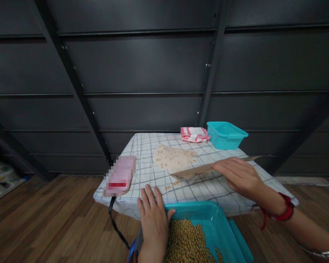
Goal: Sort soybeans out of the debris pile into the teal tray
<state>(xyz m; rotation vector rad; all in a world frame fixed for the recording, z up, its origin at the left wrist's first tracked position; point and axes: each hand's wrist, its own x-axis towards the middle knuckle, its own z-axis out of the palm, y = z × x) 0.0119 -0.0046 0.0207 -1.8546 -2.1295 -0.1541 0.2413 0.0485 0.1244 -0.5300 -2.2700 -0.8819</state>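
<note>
My right hand [239,176] is closed on a flat piece of cardboard [193,171], held slanting low over the table. The cardboard's left end is by the near edge of a pale heap of rice-like grains [172,157] with some yellow beans [192,159] in it. A few loose yellow beans [171,185] lie on the cloth in front of the heap. My left hand [153,221] lies with fingers stretched at the table's near edge, its thumb at the rim of a teal basin [216,219]. Many greenish-yellow beans [185,239] fill the basin's left part.
A white checked cloth [142,153] covers the table. At the back right stand a turquoise tub [226,140] and a folded pink-striped towel [194,134]. A pink, partly blurred item [122,173] lies on the left. Dark panels [142,65] rise behind the table.
</note>
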